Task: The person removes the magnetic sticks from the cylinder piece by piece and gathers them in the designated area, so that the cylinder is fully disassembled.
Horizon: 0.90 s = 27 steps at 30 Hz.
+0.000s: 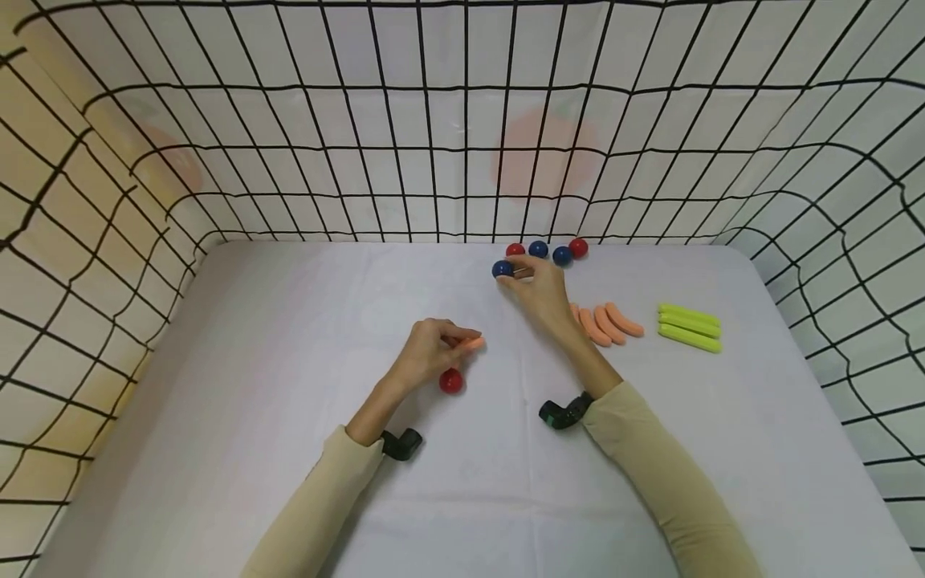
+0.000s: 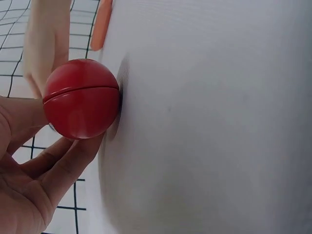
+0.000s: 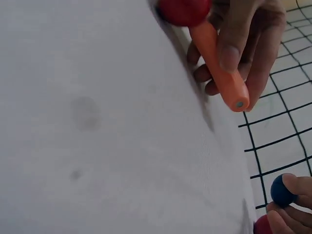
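Note:
My left hand (image 1: 428,353) pinches a curved orange stick (image 3: 219,66) between thumb and fingers. A red ball (image 1: 451,381) meets one end of that stick, close above the white table; a small metallic dot shows on the stick's other end in the right wrist view. In the left wrist view the ball (image 2: 80,100) hides most of the stick. Farther forward, my right hand (image 1: 542,293) holds a blue ball (image 1: 502,270) by the fingertips, beside the row of balls at the back.
Behind my right hand lie two red balls (image 1: 578,247) and two blue balls (image 1: 562,256). Several curved orange sticks (image 1: 594,327) lie right of that wrist, partly hidden. Farther right are three straight green sticks (image 1: 689,327). A black wire grid (image 1: 466,148) borders the table (image 1: 289,281).

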{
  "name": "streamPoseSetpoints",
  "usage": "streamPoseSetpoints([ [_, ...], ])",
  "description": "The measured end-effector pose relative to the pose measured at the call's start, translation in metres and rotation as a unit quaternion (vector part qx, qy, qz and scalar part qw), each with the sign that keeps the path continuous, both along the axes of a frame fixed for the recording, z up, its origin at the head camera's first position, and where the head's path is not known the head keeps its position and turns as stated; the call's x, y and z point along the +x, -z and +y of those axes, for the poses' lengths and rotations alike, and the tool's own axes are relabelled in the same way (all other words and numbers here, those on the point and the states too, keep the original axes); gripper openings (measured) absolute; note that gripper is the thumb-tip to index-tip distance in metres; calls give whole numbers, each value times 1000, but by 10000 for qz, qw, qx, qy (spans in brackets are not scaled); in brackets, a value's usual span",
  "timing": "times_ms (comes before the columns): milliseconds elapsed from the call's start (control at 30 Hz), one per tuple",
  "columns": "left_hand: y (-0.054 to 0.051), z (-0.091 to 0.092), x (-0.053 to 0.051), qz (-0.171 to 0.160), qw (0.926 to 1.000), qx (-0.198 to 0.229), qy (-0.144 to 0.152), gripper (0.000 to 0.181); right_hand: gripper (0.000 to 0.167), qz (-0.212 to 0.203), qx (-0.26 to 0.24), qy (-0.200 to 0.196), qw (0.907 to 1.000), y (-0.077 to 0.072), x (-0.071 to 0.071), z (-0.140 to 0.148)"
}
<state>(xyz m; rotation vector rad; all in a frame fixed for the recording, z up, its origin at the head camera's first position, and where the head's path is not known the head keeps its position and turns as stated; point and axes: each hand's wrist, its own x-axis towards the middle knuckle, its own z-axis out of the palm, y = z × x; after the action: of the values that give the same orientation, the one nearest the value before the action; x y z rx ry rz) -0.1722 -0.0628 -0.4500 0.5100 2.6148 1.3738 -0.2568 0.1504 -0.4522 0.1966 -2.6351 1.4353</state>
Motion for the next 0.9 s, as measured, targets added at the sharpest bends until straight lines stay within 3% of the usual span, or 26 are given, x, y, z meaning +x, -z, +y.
streamPoseSetpoints([
  [167, 0, 1, -1, -27, 10000, -67, -40, 21, 39, 413, 365, 329, 9979, 3, -23, -17],
  [467, 1, 1, -2, 59, 10000, -53, 43, 21, 40, 226, 743, 621, 9950, 13, -51, -32],
  [900, -1, 0, 1, 45, 10000, -64, -21, 21, 41, 162, 926, 751, 9927, 15, -56, -35],
])
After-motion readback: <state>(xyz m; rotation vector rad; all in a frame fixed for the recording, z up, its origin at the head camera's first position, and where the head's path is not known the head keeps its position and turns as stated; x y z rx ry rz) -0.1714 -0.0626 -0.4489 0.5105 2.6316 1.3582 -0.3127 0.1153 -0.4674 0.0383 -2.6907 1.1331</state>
